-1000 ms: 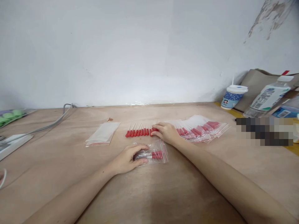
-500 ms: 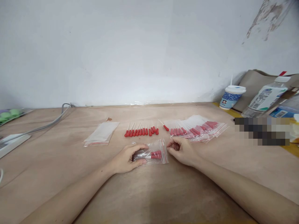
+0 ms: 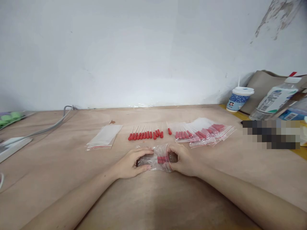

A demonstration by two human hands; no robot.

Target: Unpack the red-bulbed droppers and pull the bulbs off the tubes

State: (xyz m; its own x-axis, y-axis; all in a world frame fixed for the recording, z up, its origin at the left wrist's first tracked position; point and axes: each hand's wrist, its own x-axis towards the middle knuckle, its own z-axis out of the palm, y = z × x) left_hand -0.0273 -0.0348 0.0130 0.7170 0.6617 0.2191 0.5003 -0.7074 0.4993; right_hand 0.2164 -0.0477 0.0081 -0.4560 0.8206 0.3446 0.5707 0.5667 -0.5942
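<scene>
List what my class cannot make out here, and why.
Head view: left end of the front bag, covered by the left hand.
Head view: lettering on the bottle, too small.
Head view: rest of the green items, cut by left edge.
Head view: whatever the pixelated patch covers.

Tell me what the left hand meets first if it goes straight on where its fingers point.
The clear bag, which the left hand is touching. Past that, probably the red bulbs inside it, then the right hand at its mouth; depth is unclear from this one view.
</scene>
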